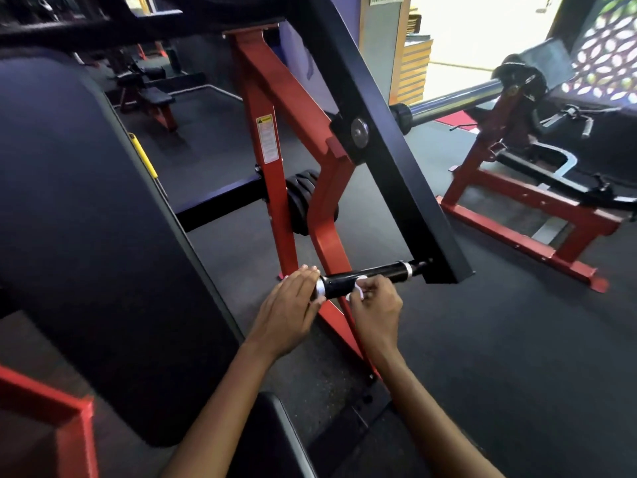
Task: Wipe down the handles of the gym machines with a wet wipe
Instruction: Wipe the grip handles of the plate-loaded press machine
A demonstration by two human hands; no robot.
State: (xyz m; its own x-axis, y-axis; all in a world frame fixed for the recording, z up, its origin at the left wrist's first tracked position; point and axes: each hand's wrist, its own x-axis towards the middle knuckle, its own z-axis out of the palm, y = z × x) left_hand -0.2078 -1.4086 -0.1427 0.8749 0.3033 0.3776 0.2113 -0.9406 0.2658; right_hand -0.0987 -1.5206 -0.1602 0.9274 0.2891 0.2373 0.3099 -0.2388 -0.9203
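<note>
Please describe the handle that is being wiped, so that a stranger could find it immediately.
Find the black slanted arm of the red machine and follow it down. The handle sticks out sideways from its bottom: a short black bar with a white ring at each end.

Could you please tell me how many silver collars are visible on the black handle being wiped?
2: one collar at the handle's free end beside the left hand, and one collar near the black arm. None seems hidden.

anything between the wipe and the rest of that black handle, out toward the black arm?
Nothing visible. The right hand pinches the wet wipe against the handle, and the grip runs bare up to its far white collar. The left hand rests on the near end, behind the wipe.
</note>
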